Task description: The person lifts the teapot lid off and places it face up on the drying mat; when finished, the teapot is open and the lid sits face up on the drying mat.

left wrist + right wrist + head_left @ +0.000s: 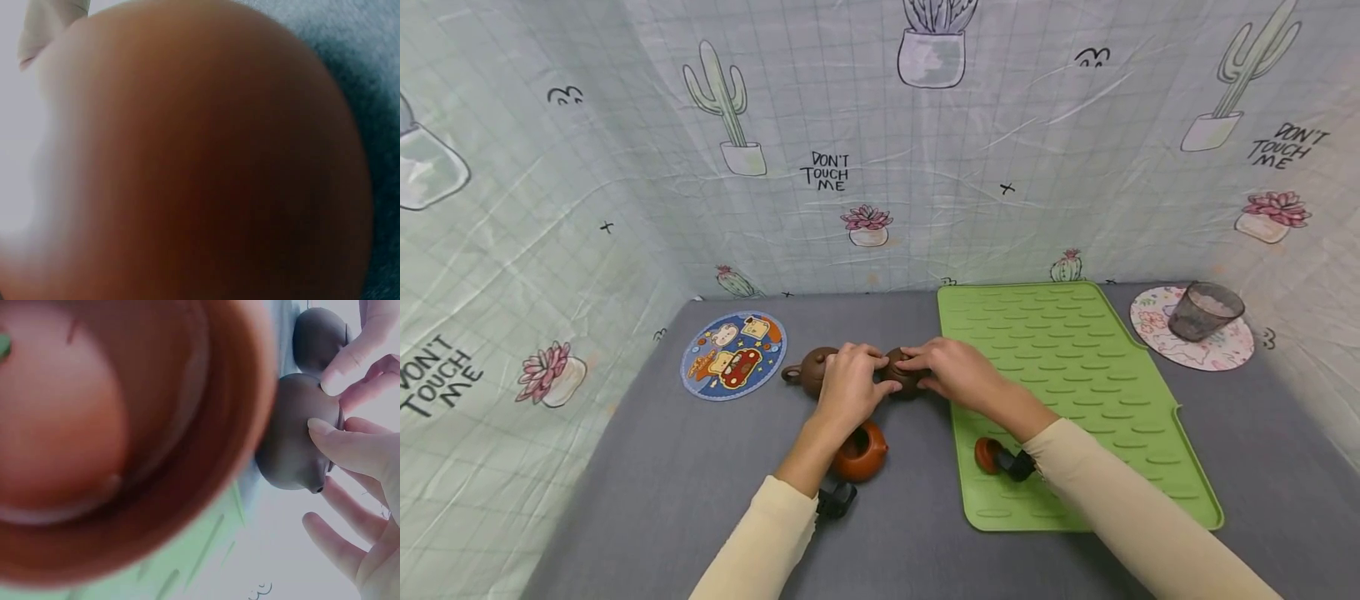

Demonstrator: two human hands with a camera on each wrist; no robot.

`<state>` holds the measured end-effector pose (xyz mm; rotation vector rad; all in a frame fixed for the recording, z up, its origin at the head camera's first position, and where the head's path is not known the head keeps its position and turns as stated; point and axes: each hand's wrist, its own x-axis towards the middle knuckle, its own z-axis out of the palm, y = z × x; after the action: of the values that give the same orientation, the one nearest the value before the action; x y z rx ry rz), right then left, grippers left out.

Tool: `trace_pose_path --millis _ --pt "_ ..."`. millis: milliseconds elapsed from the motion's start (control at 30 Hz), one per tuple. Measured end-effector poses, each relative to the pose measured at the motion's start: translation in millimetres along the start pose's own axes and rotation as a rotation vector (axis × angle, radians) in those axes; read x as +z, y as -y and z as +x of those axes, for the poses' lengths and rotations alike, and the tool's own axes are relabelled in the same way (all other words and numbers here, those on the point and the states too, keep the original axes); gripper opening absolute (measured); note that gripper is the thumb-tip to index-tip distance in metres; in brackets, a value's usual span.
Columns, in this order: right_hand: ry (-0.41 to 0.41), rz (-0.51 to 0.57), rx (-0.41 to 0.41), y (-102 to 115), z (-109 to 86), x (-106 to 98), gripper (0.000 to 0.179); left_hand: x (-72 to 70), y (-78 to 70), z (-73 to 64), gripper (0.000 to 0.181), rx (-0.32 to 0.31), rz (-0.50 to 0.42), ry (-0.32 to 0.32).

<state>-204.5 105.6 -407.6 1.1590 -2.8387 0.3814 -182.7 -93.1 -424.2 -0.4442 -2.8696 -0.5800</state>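
Two dark brown clay teapots stand side by side near the middle of the table in the head view. My left hand [853, 379] reaches over the left teapot [812, 372], partly hiding it, and its thumb and finger grip the right teapot [904, 379]. From the other side my right hand [958, 372] grips that same teapot, whose short spout [317, 481] shows in the right wrist view. The right thumb [350, 447] presses its side while other fingers spread. An orange-red lidless teapot [871, 465] stands below my left wrist, its body [206, 144] filling the left wrist view.
A hollow, round reddish clay piece [985, 456] lies on the green ridged mat [1037, 333], beside my right wrist camera. Far left is a blue cartoon coaster [700, 377]. At the right, a dark translucent cup [1197, 315] stands on a pink patterned coaster [1150, 321].
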Motion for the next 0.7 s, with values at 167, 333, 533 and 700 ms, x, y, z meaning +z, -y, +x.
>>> trace_pose_path --millis 167,333,533,700 --pt "0.001 0.035 0.001 -0.5 4.9 -3.1 0.045 -0.6 0.8 1.3 0.043 -0.01 -0.001 0.011" --pt "-0.01 0.044 0.001 -0.3 6.9 -6.7 0.044 -1.4 0.3 2.2 0.043 -0.018 -0.004 0.022" --pt "-0.007 0.047 -0.013 -0.2 8.6 -10.1 0.038 -2.4 -0.6 2.4 0.043 -0.027 -0.004 0.027" --pt "0.006 0.017 -0.016 -1.3 9.8 -9.8 0.039 -2.1 -0.8 1.4 0.042 -0.025 -0.003 0.023"
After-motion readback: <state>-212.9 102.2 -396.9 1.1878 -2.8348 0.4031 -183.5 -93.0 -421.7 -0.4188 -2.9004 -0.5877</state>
